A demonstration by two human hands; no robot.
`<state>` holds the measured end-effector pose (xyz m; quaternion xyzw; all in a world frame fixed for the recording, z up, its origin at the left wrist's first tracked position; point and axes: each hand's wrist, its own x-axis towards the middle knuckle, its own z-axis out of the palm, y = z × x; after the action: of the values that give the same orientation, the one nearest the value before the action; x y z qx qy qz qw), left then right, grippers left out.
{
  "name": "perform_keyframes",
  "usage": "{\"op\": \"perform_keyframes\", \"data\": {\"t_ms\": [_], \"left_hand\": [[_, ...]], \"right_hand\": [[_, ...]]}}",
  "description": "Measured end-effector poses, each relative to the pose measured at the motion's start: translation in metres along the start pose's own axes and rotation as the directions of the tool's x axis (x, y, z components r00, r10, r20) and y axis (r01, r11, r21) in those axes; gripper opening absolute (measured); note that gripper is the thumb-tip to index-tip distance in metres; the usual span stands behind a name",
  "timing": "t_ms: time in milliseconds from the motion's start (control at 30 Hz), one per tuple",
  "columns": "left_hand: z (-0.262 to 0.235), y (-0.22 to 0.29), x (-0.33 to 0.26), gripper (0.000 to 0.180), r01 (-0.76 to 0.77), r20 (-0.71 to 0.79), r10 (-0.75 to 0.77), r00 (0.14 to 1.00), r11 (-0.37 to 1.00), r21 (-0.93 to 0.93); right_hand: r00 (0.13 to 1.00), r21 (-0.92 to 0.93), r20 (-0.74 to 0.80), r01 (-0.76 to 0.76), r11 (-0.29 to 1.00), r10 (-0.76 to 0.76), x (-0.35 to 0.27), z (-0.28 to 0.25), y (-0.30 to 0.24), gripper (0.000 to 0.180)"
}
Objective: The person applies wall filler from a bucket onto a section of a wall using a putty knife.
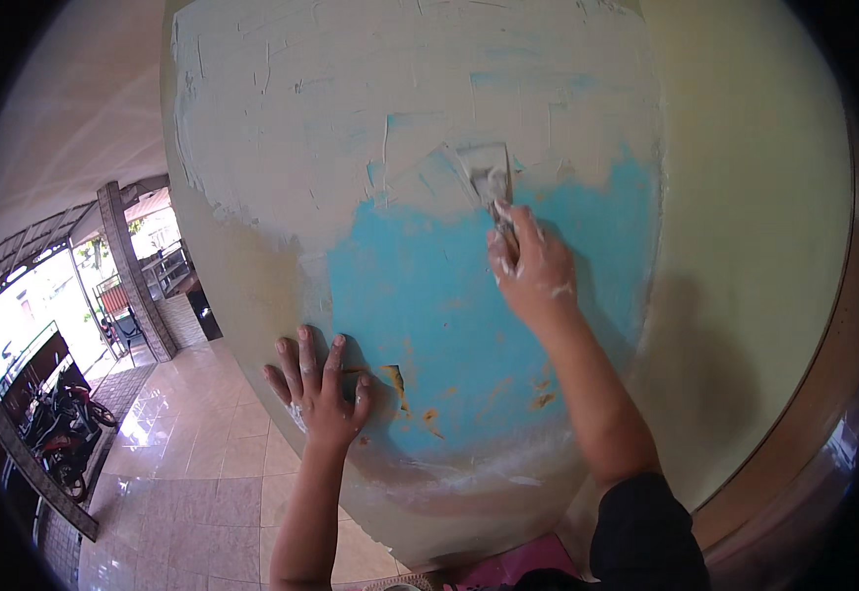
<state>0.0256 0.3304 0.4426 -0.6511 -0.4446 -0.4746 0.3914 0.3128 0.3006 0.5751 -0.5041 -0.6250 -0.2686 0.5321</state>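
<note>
My right hand point(536, 264) is closed round the handle of a putty knife point(486, 173). The knife's flat blade lies against the wall, where pale filler meets bare turquoise paint point(439, 286). White smears mark my fingers and wrist. A dab of filler sits on the blade near the handle. Lower left, my left hand point(321, 390) rests flat on the wall with its fingers spread and holds nothing. Close by its thumb is a brown chipped spot point(395, 378) in the paint. Pale filler point(301, 108) covers the upper wall, with ridges and faint turquoise showing through.
A plain greenish wall point(745, 227) adjoins on the right. To the left lies a shiny tiled floor point(193, 433), with a pillar point(132, 266) and parked motorcycles point(60, 428) beyond. Something pink point(513, 566) is at the wall's foot.
</note>
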Motion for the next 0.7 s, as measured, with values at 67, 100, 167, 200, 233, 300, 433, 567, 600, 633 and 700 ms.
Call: {"op": "perform_keyframes", "data": {"t_ms": [67,100,167,200,233,300,433,567,600,633,700], "left_hand": [[-0.002,-0.002,-0.004,0.059,0.010,0.003,-0.010,1.000,1.000,-0.003],[-0.004,-0.002,-0.005,0.059,0.016,0.013,-0.016,1.000,1.000,-0.007],[-0.002,0.000,-0.006,0.059,0.023,0.023,-0.023,0.999,1.000,-0.015],[-0.001,0.000,-0.006,0.059,0.017,0.011,-0.017,1.000,1.000,-0.016],[-0.001,0.000,-0.006,0.058,0.011,-0.001,-0.011,1.000,1.000,-0.015],[-0.001,-0.002,-0.007,0.058,0.017,0.008,-0.017,1.000,1.000,-0.014],[-0.002,0.000,-0.006,0.057,0.025,0.011,-0.024,1.000,0.999,-0.034],[0.001,-0.001,-0.009,0.057,0.005,0.005,-0.005,1.000,1.000,-0.031],[0.000,-0.003,-0.010,0.057,0.004,0.009,-0.004,1.000,1.000,-0.023],[0.000,-0.006,-0.013,0.057,0.007,0.015,-0.007,1.000,1.000,-0.010],[-0.004,-0.006,-0.016,0.057,0.017,0.017,-0.016,1.000,1.000,-0.018]], "right_hand": [[0.999,-0.038,0.029,-0.020,0.999,0.021,-0.037,0.017,0.008,0.038],[0.999,-0.008,0.031,-0.023,1.000,0.023,-0.063,0.021,0.013,0.038],[1.000,0.085,-0.007,0.001,0.996,-0.001,-0.101,0.026,0.024,0.038],[0.999,0.182,-0.047,0.026,0.983,-0.018,-0.108,0.027,0.025,0.037],[0.999,0.184,-0.047,0.028,0.982,-0.020,-0.106,0.030,0.029,0.037],[0.996,0.220,-0.076,0.056,0.974,-0.040,-0.068,0.013,0.004,0.036],[0.964,0.217,-0.160,0.246,0.945,-0.214,0.031,-0.001,-0.054,0.035],[0.977,0.030,-0.028,0.214,0.976,-0.213,0.044,0.006,-0.067,0.033],[0.975,0.005,-0.016,0.221,0.975,-0.221,0.022,0.017,-0.062,0.034],[0.973,-0.016,-0.002,0.232,0.973,-0.232,-0.003,0.029,-0.057,0.035],[0.980,0.038,0.042,0.195,0.980,-0.196,-0.056,0.035,-0.042,0.034]]}}
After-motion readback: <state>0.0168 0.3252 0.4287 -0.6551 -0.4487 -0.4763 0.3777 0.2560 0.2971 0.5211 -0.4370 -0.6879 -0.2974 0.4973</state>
